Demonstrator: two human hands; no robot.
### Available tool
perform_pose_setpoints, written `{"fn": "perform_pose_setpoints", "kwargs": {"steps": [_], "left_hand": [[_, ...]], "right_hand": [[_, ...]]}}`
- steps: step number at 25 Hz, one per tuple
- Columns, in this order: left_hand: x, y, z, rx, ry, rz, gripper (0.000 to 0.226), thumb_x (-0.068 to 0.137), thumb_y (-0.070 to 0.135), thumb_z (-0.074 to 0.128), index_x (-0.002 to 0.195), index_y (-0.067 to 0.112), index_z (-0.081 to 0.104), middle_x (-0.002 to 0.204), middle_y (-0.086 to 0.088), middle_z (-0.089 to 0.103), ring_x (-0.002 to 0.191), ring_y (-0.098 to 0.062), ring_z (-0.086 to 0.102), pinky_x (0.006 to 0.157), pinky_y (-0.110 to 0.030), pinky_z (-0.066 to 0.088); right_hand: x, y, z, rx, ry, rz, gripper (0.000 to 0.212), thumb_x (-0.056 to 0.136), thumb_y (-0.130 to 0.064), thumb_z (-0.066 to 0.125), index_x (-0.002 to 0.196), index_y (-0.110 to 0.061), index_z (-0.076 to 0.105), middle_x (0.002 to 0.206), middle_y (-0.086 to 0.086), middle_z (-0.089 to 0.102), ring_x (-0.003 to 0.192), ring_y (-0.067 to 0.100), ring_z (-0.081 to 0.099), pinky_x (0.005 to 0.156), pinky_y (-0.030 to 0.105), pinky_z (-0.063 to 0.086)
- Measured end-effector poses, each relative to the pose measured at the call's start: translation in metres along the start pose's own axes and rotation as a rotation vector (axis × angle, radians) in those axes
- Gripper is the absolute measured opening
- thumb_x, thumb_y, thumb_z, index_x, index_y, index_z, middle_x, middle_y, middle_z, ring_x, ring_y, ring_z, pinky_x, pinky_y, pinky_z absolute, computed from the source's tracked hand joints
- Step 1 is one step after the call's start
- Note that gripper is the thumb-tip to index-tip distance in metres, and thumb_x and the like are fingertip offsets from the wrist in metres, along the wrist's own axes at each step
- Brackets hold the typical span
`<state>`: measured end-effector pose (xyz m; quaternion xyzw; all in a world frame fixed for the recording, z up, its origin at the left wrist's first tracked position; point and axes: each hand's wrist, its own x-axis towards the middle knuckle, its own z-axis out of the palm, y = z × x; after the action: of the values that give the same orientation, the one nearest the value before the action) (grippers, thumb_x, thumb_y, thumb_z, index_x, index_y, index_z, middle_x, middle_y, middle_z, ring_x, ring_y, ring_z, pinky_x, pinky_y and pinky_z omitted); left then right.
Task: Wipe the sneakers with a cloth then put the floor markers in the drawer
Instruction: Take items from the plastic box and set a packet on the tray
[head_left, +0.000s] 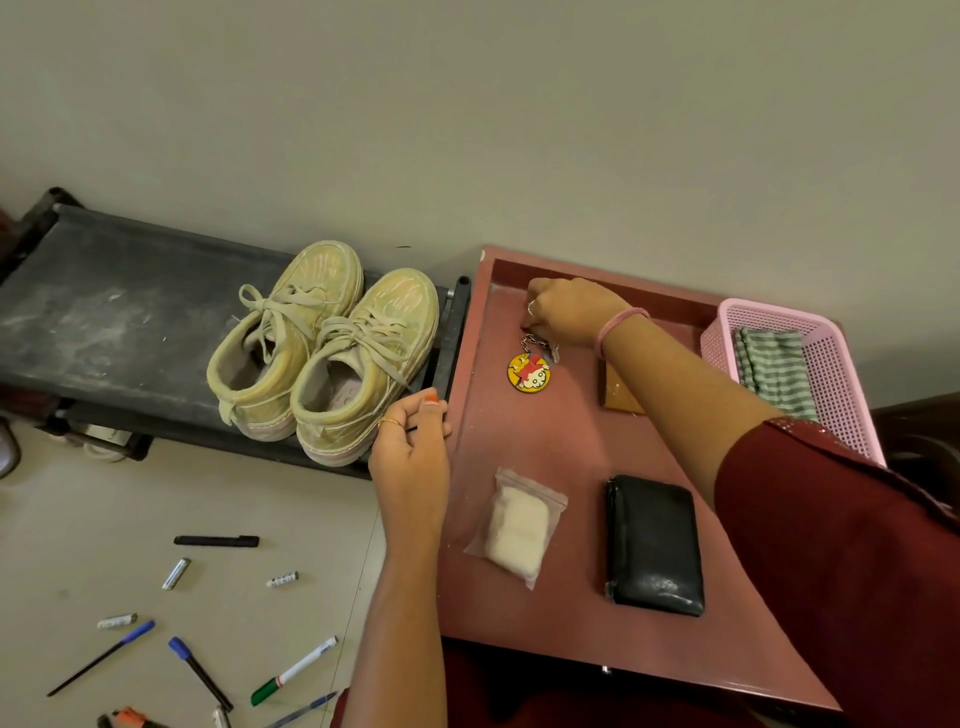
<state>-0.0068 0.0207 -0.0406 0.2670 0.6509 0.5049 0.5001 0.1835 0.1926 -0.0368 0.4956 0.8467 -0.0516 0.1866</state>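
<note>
Your right hand (563, 310) pinches a keychain (529, 370) by its chain above the red cabinet top (582, 447), while your left hand (410, 452), fingers loosely curled and holding nothing, hangs beside the sneakers (317, 348) on the black rack (114, 306); markers (293, 670) lie scattered on the floor, a striped cloth (774, 364) in the pink basket (841, 384)
</note>
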Motion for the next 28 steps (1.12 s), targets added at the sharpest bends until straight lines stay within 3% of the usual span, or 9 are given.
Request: {"fn": "perform_pose_setpoints", "kwargs": {"steps": [4, 11, 14, 17, 22, 24, 27, 28], "left_hand": [[0.000, 0.000, 0.000, 0.000, -0.005, 0.004, 0.014, 0.096, 0.020, 0.054, 0.102, 0.026, 0.065, 0.090, 0.010, 0.069, 0.080, -0.001, 0.065, 0.079, -0.024, 0.051], [0.002, -0.003, 0.000, 0.000, 0.000, 0.017, 0.015, 0.096, 0.021, 0.053, 0.095, 0.031, 0.064, 0.098, 0.005, 0.070, 0.082, -0.004, 0.064, 0.079, -0.025, 0.051], [0.004, -0.004, 0.002, -0.009, 0.011, 0.010, 0.015, 0.096, 0.020, 0.053, 0.095, 0.031, 0.064, 0.096, 0.006, 0.069, 0.080, -0.004, 0.063, 0.074, -0.022, 0.047], [0.004, -0.006, 0.003, -0.036, 0.021, -0.006, 0.016, 0.096, 0.019, 0.054, 0.093, 0.030, 0.064, 0.099, 0.003, 0.069, 0.083, -0.007, 0.063, 0.077, -0.023, 0.047], [-0.008, -0.006, 0.003, -0.064, 0.033, -0.015, 0.015, 0.097, 0.019, 0.053, 0.095, 0.029, 0.064, 0.100, 0.003, 0.068, 0.089, -0.008, 0.063, 0.083, -0.024, 0.047], [-0.017, -0.006, 0.003, -0.081, 0.032, -0.017, 0.015, 0.097, 0.019, 0.053, 0.096, 0.029, 0.064, 0.103, 0.003, 0.068, 0.093, -0.008, 0.063, 0.084, -0.023, 0.046], [-0.033, -0.002, 0.000, -0.105, 0.033, -0.001, 0.016, 0.099, 0.018, 0.051, 0.107, 0.020, 0.064, 0.101, 0.005, 0.068, 0.095, -0.008, 0.063, 0.085, -0.020, 0.046], [-0.037, 0.000, -0.002, -0.109, 0.032, 0.004, 0.016, 0.099, 0.018, 0.050, 0.109, 0.019, 0.063, 0.099, 0.006, 0.068, 0.095, -0.009, 0.062, 0.087, -0.022, 0.047]], "right_hand": [[-0.005, -0.007, 0.005, -0.092, 0.008, 0.044, 0.027, 0.091, -0.015, 0.050, 0.114, -0.011, 0.065, 0.123, 0.007, 0.050, 0.093, 0.037, 0.059, 0.065, 0.033, 0.043], [-0.022, 0.000, 0.005, -0.056, 0.109, 0.053, 0.025, 0.090, -0.028, 0.050, 0.108, -0.021, 0.065, 0.117, 0.005, 0.051, 0.099, 0.029, 0.056, 0.063, 0.031, 0.036], [-0.032, 0.009, -0.008, 0.244, 0.086, 0.112, 0.015, 0.085, -0.029, 0.057, 0.092, -0.018, 0.065, 0.103, 0.002, 0.059, 0.094, 0.024, 0.057, 0.070, 0.032, 0.044], [-0.047, 0.016, -0.025, 0.513, 0.108, 0.114, 0.011, 0.085, -0.021, 0.062, 0.090, -0.013, 0.068, 0.095, 0.003, 0.065, 0.090, 0.020, 0.058, 0.079, 0.032, 0.047], [-0.073, 0.011, -0.042, 0.850, 0.125, 0.178, 0.009, 0.093, -0.023, 0.056, 0.088, -0.017, 0.060, 0.092, -0.003, 0.062, 0.089, 0.014, 0.055, 0.083, 0.027, 0.043], [-0.086, 0.005, -0.049, 1.107, 0.159, 0.264, 0.014, 0.095, -0.021, 0.053, 0.082, -0.019, 0.059, 0.092, -0.006, 0.061, 0.092, 0.011, 0.055, 0.089, 0.027, 0.043], [-0.110, -0.006, -0.069, 1.487, 0.230, 0.357, 0.017, 0.096, -0.019, 0.052, 0.081, -0.019, 0.059, 0.095, -0.005, 0.060, 0.090, 0.005, 0.054, 0.079, 0.018, 0.039], [-0.119, -0.008, -0.077, 1.553, 0.260, 0.379, 0.015, 0.095, -0.020, 0.052, 0.083, -0.019, 0.060, 0.102, -0.004, 0.061, 0.099, 0.006, 0.053, 0.084, 0.020, 0.036]]}}
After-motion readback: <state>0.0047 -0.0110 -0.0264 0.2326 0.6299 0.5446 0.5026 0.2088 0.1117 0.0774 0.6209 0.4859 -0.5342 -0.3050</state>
